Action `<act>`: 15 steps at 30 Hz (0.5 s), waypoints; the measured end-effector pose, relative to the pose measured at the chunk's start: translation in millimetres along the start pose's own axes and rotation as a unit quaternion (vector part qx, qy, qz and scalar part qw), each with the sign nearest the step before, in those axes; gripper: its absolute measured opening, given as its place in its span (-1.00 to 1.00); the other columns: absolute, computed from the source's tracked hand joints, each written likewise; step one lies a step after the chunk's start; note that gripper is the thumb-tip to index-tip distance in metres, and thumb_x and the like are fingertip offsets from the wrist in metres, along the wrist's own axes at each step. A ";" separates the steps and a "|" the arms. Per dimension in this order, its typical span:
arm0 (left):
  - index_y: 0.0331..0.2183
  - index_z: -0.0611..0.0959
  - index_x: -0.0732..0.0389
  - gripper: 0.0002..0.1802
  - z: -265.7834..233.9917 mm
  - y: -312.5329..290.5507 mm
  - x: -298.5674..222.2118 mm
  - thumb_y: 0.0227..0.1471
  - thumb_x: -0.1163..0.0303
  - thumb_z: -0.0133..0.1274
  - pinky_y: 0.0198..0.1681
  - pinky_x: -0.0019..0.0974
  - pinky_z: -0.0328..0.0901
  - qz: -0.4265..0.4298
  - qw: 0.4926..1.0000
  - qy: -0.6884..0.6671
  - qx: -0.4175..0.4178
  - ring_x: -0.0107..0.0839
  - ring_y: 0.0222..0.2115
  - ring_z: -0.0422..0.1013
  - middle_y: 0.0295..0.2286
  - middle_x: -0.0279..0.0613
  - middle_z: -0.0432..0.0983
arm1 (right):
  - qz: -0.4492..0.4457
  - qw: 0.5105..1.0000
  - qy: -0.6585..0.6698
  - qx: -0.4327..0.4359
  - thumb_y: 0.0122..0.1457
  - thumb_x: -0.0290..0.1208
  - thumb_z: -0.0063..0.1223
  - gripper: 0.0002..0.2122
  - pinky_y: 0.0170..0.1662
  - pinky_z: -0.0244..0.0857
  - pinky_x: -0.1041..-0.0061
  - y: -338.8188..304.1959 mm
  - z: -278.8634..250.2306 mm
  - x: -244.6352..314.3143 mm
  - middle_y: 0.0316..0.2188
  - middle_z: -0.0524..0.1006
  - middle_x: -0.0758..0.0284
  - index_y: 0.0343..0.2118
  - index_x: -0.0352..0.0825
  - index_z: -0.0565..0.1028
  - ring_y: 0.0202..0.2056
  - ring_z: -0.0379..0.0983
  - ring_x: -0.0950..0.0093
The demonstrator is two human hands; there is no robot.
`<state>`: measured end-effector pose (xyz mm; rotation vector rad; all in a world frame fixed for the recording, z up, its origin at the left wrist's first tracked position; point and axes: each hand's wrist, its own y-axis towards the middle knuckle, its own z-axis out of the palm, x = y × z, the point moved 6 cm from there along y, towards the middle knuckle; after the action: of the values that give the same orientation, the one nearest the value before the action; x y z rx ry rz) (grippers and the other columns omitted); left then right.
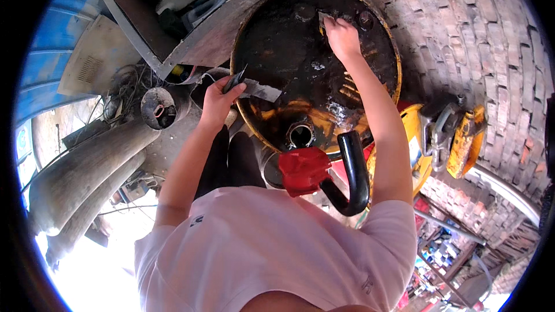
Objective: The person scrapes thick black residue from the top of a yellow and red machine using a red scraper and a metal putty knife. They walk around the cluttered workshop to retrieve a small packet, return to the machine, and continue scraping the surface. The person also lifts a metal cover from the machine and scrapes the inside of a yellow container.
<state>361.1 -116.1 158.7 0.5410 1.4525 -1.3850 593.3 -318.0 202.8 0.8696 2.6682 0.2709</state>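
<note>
- Head view, upper centre: looking down on a round, dark-coated metal drum top (pixel 274 40) with a yellow rim, apparently partway through being worked over.
- Showing orange-yellow in patches on its lower side, near a round, metal-collared hole (pixel 301 135), so seemingly more bared there.
- Coated dark and grimy over most of its upper part, so probably with much left to do.
- Round in outline, hence without a long axis.
- Pinching a small, thin, greyish flat piece (pixel 322 18) between the fingers of the right hand (pixel 344 37), upper centre; aimed roughly at the upper left, mostly covered, contact hard to tell.
- Gripping a dark, flat, blade-like piece (pixel 236 79) in the left hand (pixel 219 98), left of centre; slanting from lower left to upper right, tip toward the upper right.
- Overlapping the rim beside it with a grey, flat strip (pixel 263 89), running roughly left to right; cannot tell whether also held.
</note>
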 end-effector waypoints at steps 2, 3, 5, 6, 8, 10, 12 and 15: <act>-0.41 0.53 0.28 -0.81 -3.7 -2.2 0.6 -0.14 0.39 0.09 -0.59 -0.58 0.04 0.006 1.000 -0.020 -0.016 -0.70 -0.66 0.14 -0.68 -0.51 0.26 | 0.010 0.998 -0.017 0.066 -0.18 -0.54 -0.08 -0.87 -0.52 0.30 0.53 -18.6 -19.0 18.6 -0.69 0.38 0.33 -0.49 -0.32 0.42 -0.55 0.37 0.46; -0.41 0.54 0.28 -0.81 -4.3 -2.4 -0.3 -0.14 0.39 0.09 -0.59 -0.59 0.04 0.003 1.000 -0.017 -0.010 -0.71 -0.66 0.14 -0.68 -0.52 0.27 | -0.018 1.000 0.009 0.022 -0.19 -0.55 -0.07 -0.80 -0.52 0.30 0.57 -36.3 -26.9 29.3 -0.67 0.39 0.33 -0.41 -0.35 0.44 -0.55 0.38 0.47; -0.42 0.54 0.28 -0.82 -7.6 -0.7 3.4 -0.13 0.40 0.09 -0.60 -0.59 0.03 -0.004 1.000 -0.010 -0.013 -0.71 -0.66 0.14 -0.68 -0.51 0.27 | -0.045 0.997 0.043 -0.038 -0.20 -0.57 -0.07 -0.76 -0.52 0.31 0.56 -47.4 -29.6 35.5 -0.69 0.38 0.34 -0.36 -0.37 0.43 -0.55 0.37 0.47; -0.42 0.54 0.27 -0.83 -8.7 -1.1 6.3 -0.13 0.40 0.08 -0.60 -0.60 0.03 -0.008 1.000 -0.006 -0.016 -0.72 -0.66 0.13 -0.68 -0.51 0.27 | -0.041 0.998 0.039 -0.033 -0.21 -0.57 -0.06 -0.77 -0.52 0.31 0.54 -45.2 -28.7 36.0 -0.70 0.36 0.35 -0.39 -0.37 0.43 -0.55 0.37 0.47; -0.44 0.54 0.26 -0.86 -3.9 -0.2 -0.3 -0.12 0.42 0.07 -0.60 -0.60 0.02 0.005 1.000 -0.021 0.013 -0.72 -0.66 0.12 -0.68 -0.52 0.27 | -0.005 1.000 0.001 0.000 -0.20 -0.55 -0.06 -0.81 -0.53 0.30 0.52 -26.8 -11.5 16.5 -0.70 0.37 0.34 -0.43 -0.35 0.43 -0.56 0.37 0.46; -0.45 0.54 0.25 -0.88 -2.8 2.0 -6.7 -0.12 0.42 0.07 -0.61 -0.60 0.01 0.020 0.999 -0.026 0.025 -0.72 -0.66 0.12 -0.68 -0.52 0.26 | 0.047 0.998 0.026 0.034 -0.12 -0.47 -0.04 -0.91 -0.49 0.31 0.43 1.6 -5.2 -10.3 -0.67 0.40 0.24 -0.50 -0.29 0.44 -0.56 0.39 0.35; -0.42 0.54 0.26 -0.84 -7.2 -4.5 -7.3 -0.12 0.41 0.08 -0.60 -0.58 0.02 0.004 1.000 0.005 0.001 -0.72 -0.66 0.12 -0.68 -0.52 0.25 | 0.010 0.998 0.043 -0.041 -0.01 -0.43 -0.11 -0.89 -0.48 0.36 0.52 9.9 -12.8 -30.7 -0.67 0.45 0.26 -0.46 -0.27 0.47 -0.51 0.43 0.45; -0.36 0.54 0.28 -0.79 -14.5 -11.3 2.8 -0.12 0.40 0.08 -0.59 -0.56 0.04 -0.015 0.999 -0.001 -0.035 -0.70 -0.65 0.12 -0.66 -0.52 0.26 | 0.205 0.974 0.066 0.067 0.06 -0.31 -0.12 -0.85 -0.38 0.36 0.38 20.2 -32.1 -74.2 -0.59 0.49 0.25 -0.46 -0.22 0.48 -0.46 0.44 0.36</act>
<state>345.3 -106.3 159.1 0.4744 1.5069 -1.3524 649.3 -349.0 256.2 1.4946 2.6255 0.2510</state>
